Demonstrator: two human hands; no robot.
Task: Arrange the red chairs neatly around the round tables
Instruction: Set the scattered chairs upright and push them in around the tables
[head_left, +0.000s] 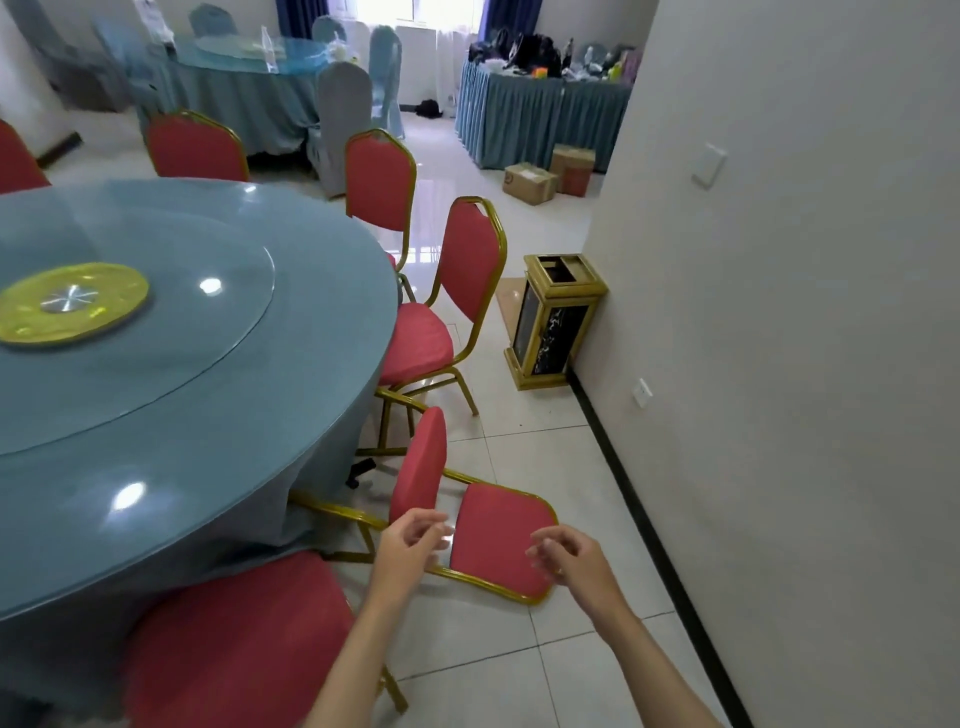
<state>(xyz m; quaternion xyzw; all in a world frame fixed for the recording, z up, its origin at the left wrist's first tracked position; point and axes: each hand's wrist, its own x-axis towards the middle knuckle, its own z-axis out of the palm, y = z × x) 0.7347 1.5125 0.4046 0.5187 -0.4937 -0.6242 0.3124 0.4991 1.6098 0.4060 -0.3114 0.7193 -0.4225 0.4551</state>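
Note:
A red chair with a gold frame lies tipped on its side (498, 540) on the tiled floor, right of the round blue-clothed table (208, 415). My left hand (410, 540) hovers over the gap between its seat and backrest, fingers loosely curled, holding nothing. My right hand (566, 558) hangs just above the backrest's right edge, also loosely curled and holding nothing. An upright red chair (457, 306) stands at the table beyond it, another (382, 182) further back. A red seat (228, 644) sits close below me at the table's edge.
A gold and black bin (553, 322) stands against the right wall (805, 364). Cardboard boxes (550, 174) lie on the floor by a skirted side table (540, 119). A second round table (249, 67) with covered chairs stands at the back. Two more red chairs (197, 148) show behind the near table.

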